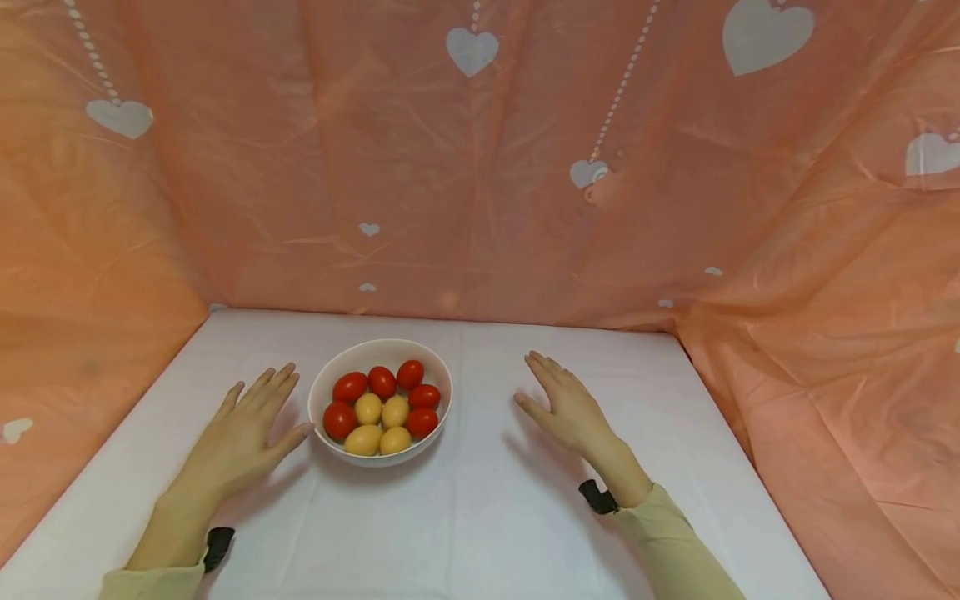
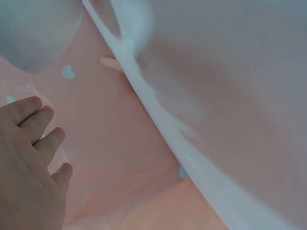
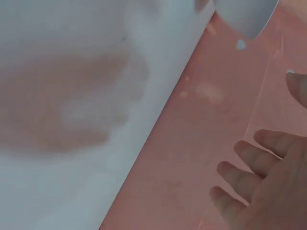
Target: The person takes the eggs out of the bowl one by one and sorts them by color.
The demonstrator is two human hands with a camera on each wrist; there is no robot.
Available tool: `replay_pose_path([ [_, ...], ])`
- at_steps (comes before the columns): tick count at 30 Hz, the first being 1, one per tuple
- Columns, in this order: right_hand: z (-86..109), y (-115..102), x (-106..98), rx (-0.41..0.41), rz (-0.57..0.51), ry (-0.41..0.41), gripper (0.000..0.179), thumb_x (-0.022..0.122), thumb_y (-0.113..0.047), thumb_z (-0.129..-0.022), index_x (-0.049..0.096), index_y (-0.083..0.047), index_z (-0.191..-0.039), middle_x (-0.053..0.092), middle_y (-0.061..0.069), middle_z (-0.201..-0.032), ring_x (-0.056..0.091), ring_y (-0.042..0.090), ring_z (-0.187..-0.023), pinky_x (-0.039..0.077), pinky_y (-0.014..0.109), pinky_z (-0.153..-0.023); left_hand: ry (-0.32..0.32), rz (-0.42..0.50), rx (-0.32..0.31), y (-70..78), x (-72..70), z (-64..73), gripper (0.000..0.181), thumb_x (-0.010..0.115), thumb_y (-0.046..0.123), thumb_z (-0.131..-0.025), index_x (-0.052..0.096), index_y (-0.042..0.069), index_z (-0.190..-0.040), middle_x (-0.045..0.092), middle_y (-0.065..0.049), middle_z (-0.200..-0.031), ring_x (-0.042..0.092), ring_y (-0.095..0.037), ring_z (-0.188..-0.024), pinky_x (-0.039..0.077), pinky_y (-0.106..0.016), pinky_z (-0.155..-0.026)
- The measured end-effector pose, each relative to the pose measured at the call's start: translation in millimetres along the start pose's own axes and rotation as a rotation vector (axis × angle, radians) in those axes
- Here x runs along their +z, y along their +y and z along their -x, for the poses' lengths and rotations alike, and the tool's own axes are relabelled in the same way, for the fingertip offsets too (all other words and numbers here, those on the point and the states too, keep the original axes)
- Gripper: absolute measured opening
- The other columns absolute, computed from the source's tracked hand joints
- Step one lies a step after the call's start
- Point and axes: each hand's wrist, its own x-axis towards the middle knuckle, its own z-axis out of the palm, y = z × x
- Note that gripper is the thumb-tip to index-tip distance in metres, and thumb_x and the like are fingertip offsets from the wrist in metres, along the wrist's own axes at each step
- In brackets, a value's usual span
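A white bowl (image 1: 378, 460) stands left of the middle of the white table. Inside it, several small red tomatoes (image 1: 381, 382) curve round several yellow egg-shaped ones (image 1: 363, 440), which look like yellow tomatoes. To the bowl's left my left hand (image 1: 243, 437) is held palm down with fingers extended, its thumb tip right at the rim. My right hand (image 1: 570, 412) hovers over the table to the right of the bowl, fingers straight and holding nothing. Both wrist views show the bowl's outer wall (image 2: 38, 33) at the top, with the spread fingers below.
White cloth or sheeting covers the table (image 1: 487, 525). Behind it and at both sides hangs an orange-pink curtain (image 1: 420, 167) printed with white hearts. A black band (image 1: 597, 497) sits on each wrist, by the pale sleeves.
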Motion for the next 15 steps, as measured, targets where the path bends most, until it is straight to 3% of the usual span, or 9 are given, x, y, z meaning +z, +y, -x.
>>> replay_pose_path([
  [6, -15.7, -22, 6, -0.082, -0.055, -0.036, 0.07, 0.059, -0.045, -0.105, 0.04, -0.006, -0.16, 0.039, 0.01, -0.166, 0.035, 0.034, -0.153, 0.031, 0.053, -0.125, -0.017, 0.027, 0.014, 8.0, 4.7, -3.4, 0.081, 0.065, 0.049, -0.098, 0.042, -0.003, -0.155, 0.04, -0.023, -0.162, 0.035, -0.047, -0.148, 0.001, -0.051, -0.131],
  [15, -39.2, -55, 16, -0.201, -0.077, -0.068, 0.066, 0.065, -0.038, -0.103, 0.045, -0.008, -0.158, 0.043, 0.009, -0.163, 0.041, 0.03, -0.15, 0.034, 0.047, -0.124, -0.062, 0.046, 0.015, 14.3, 9.6, -11.6, 0.081, 0.066, 0.048, -0.098, 0.041, -0.002, -0.156, 0.038, -0.023, -0.163, 0.032, -0.046, -0.15, 0.017, -0.061, -0.127],
])
